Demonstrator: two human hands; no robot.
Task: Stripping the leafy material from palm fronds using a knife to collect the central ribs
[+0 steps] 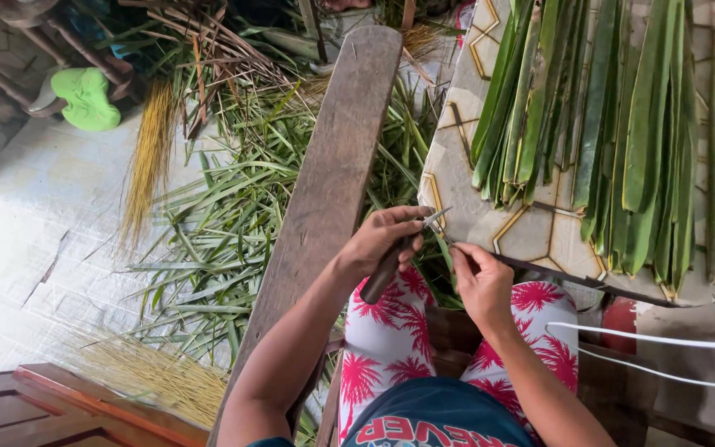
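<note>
A thin dark leaf midrib (539,271) is being pinched at its near end by the right hand (482,281), stretching rightward over the knees. The left hand (382,240) is gripping a small dark-handled knife (399,252), blade against the strip, seemingly for scraping. Cut green leaf strips (614,124) are lying on the patterned table (531,236); loose fronds (225,223) are covering the floor.

Home craft yard; concrete floor (35,240) strewn with palm leaf trimmings (217,223); stripped green leaves (614,124) stacked on patterned mat (539,236).

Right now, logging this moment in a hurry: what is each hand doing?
Left hand: closed on a knife by its dark handle.
Right hand: pinching a thin dark leaf midrib.
</note>
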